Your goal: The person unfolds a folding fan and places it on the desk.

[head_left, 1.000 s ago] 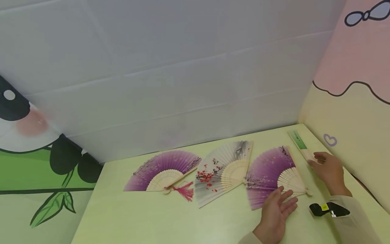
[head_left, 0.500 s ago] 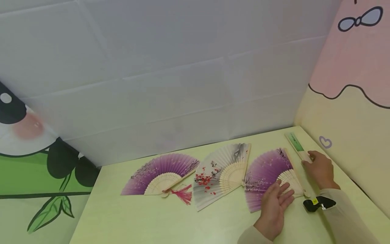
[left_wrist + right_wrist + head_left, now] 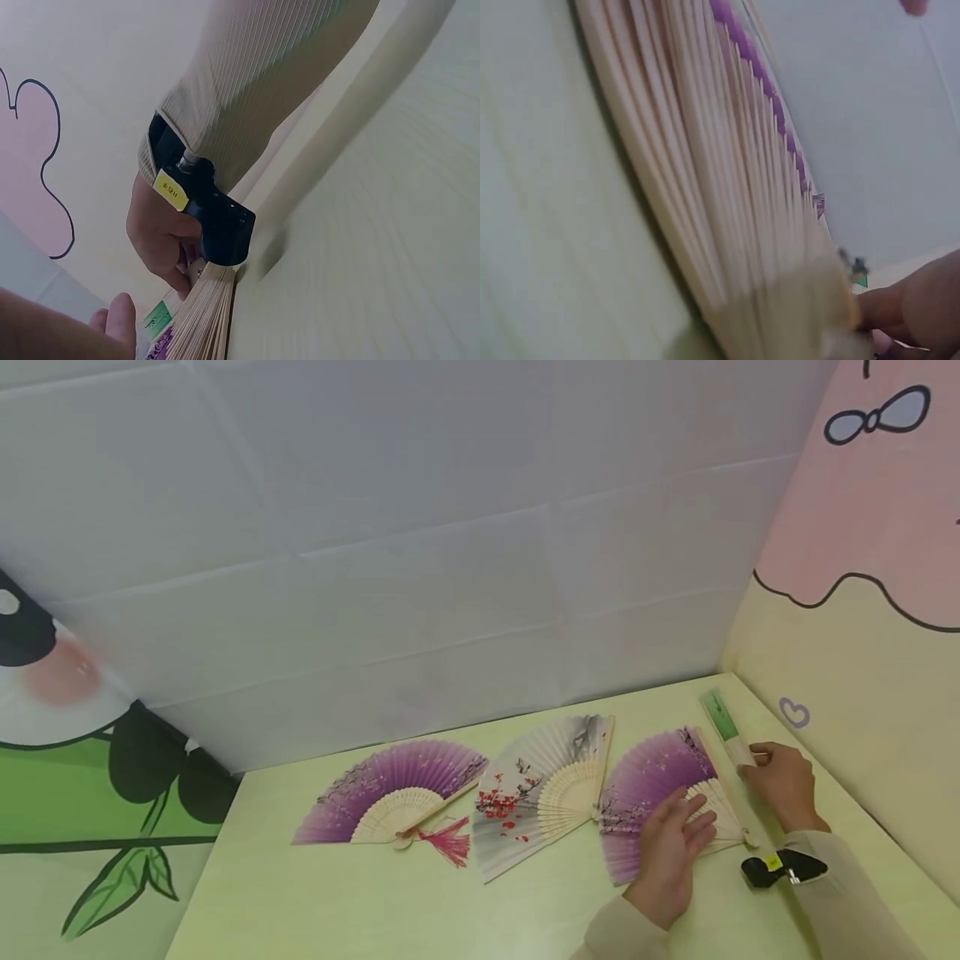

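My right hand (image 3: 783,785) pinches the near end of a folded fan (image 3: 721,717), whose far part is green and near part pale. That fan points toward the back right corner of the table. Palm up with fingers extended, my left hand (image 3: 666,864) is over the lower part of an opened purple fan (image 3: 656,772), overlapping its pale ribs in the head view. The left wrist view shows the right hand (image 3: 161,232) behind spread bamboo ribs (image 3: 206,315). Ribs (image 3: 705,187) fill much of the right wrist view, the right hand's fingers (image 3: 881,307) at its lower right.
Left of these lie an opened white fan (image 3: 517,785) with red blossoms and another opened purple fan (image 3: 412,768) with a pink tassel (image 3: 452,843). A grey-white wall (image 3: 450,568) stands behind the table (image 3: 337,902); a painted wall (image 3: 862,652) borders its right side.
The right hand has shifted slightly left, its fingers now closer around the folded fan's near end. The left hand has moved a little forward over the purple fan. The head view has shifted slightly.
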`<state>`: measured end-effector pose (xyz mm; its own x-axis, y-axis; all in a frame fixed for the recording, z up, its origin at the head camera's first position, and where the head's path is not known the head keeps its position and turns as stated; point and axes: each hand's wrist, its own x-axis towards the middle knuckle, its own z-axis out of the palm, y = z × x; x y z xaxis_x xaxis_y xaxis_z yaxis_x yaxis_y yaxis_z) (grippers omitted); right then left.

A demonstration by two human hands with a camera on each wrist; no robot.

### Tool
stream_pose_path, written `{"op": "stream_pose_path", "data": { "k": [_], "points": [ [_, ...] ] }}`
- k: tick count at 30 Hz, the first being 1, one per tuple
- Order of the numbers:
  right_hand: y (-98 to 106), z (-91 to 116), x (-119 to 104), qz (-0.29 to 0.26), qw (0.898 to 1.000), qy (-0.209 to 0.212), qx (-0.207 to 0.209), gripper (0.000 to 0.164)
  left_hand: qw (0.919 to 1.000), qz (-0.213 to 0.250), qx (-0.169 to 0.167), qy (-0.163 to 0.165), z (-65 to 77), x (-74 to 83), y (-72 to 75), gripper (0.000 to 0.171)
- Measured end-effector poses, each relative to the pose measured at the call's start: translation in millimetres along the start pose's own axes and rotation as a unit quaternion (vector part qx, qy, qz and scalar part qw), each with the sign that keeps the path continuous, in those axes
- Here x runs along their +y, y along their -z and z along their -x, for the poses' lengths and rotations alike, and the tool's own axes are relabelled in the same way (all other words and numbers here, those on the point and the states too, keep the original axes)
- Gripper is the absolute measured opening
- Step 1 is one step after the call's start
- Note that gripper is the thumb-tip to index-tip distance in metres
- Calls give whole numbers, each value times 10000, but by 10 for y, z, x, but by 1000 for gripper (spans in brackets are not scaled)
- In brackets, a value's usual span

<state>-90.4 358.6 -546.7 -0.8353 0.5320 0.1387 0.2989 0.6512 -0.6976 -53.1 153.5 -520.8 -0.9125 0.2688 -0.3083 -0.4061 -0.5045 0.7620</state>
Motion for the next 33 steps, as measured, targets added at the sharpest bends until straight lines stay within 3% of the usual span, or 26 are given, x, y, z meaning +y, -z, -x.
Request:
{"op": "stream_pose_path", "data": {
  "k": [7, 14, 24, 33],
  "points": [
    [46, 96, -77, -53, 9995, -257, -173, 48, 9995, -240, 50, -186, -98, 6, -62, 34],
    [121, 264, -347, -541, 9979, -330, -100, 48, 9977, -593, 238, -220, -161, 33, -128, 35],
    [171, 592, -721, -1010, 9939, 149, -419, 48, 9957, -765, 87, -521, -220, 51, -131, 27],
    [157, 806, -886, -1310, 9873, 298, -843, 49, 9956, -831, -20, -435, -223, 95, -103, 25]
  ]
}}
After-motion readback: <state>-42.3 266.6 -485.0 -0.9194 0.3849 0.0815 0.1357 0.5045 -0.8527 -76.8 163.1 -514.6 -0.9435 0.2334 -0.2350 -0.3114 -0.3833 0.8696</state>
